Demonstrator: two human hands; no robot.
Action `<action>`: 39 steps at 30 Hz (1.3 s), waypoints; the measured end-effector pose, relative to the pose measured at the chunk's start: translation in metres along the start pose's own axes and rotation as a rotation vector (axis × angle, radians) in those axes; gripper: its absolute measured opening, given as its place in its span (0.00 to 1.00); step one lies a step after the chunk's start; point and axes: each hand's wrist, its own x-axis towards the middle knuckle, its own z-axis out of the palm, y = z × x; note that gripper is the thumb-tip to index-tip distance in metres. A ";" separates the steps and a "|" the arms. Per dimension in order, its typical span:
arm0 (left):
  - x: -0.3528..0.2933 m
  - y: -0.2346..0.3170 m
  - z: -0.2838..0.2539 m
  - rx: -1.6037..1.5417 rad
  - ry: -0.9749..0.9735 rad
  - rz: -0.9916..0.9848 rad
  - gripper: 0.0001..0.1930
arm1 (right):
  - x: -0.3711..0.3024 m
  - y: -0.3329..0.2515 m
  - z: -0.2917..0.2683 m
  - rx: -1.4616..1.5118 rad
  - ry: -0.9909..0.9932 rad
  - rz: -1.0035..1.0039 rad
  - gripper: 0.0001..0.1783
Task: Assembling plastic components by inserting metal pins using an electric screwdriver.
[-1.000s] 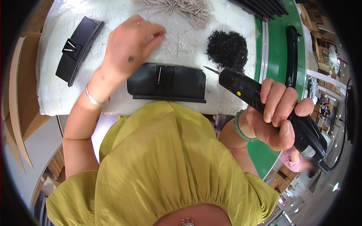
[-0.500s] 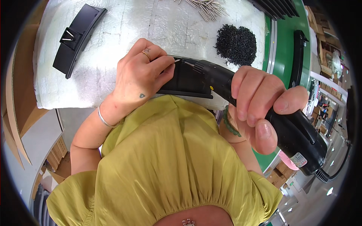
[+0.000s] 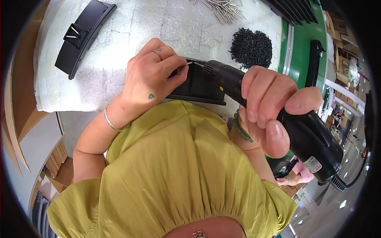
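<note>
My right hand point(image 3: 274, 107) is wrapped round a black electric screwdriver point(image 3: 230, 81), its cord trailing off at the lower right. The screwdriver's thin bit points left and down onto a black plastic panel point(image 3: 198, 92) lying right in front of me. Between thumb and forefinger, my left hand point(image 3: 154, 73) pinches a thin silvery metal pin point(image 3: 189, 63), whose tip is close to the screwdriver's bit. Whether pin and bit touch is too small to tell. Part of the panel is hidden under my left hand.
A second black panel point(image 3: 85, 37) with pale pins in its bracket lies at the left. A heap of small black screws point(image 3: 251, 48) and a pile of metal pins point(image 3: 224, 10) lie at the back. Another person's hand point(image 3: 291, 181) shows at the lower right, beyond the green table point(image 3: 298, 59).
My left hand has shifted slightly right and up with the pin, and its tip is nearer the bit. The screwdriver has moved slightly left. A co-worker's hand and pink sleeve have come into view.
</note>
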 end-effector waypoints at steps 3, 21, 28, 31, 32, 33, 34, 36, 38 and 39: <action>-0.001 -0.003 0.002 0.017 0.013 -0.008 0.04 | 0.002 -0.002 0.000 -0.022 -0.025 0.013 0.19; -0.003 -0.008 0.007 0.000 0.097 0.027 0.05 | 0.004 0.002 0.003 -0.067 -0.118 -0.005 0.16; -0.005 -0.009 0.007 -0.003 0.089 0.030 0.06 | 0.007 -0.002 0.009 -0.098 -0.161 0.008 0.17; -0.005 -0.008 0.008 -0.008 0.080 0.028 0.06 | 0.011 -0.006 0.011 -0.141 -0.254 0.052 0.18; -0.002 -0.008 0.009 -0.018 0.071 0.035 0.06 | 0.011 -0.008 0.011 -0.154 -0.246 0.055 0.18; 0.002 -0.007 0.010 -0.031 0.066 0.044 0.06 | 0.012 -0.009 0.011 -0.157 -0.241 0.042 0.17; 0.000 -0.007 0.009 -0.023 0.067 0.040 0.06 | 0.012 -0.006 0.012 -0.135 -0.254 0.024 0.17; -0.005 -0.009 0.007 -0.007 0.072 0.028 0.05 | 0.016 -0.004 0.012 -0.131 -0.277 0.031 0.17; -0.005 -0.011 0.009 -0.002 0.060 0.047 0.05 | 0.020 -0.002 0.010 -0.152 -0.282 0.045 0.17; -0.006 -0.012 0.010 -0.006 0.060 0.047 0.05 | 0.021 0.000 0.009 -0.155 -0.274 0.059 0.16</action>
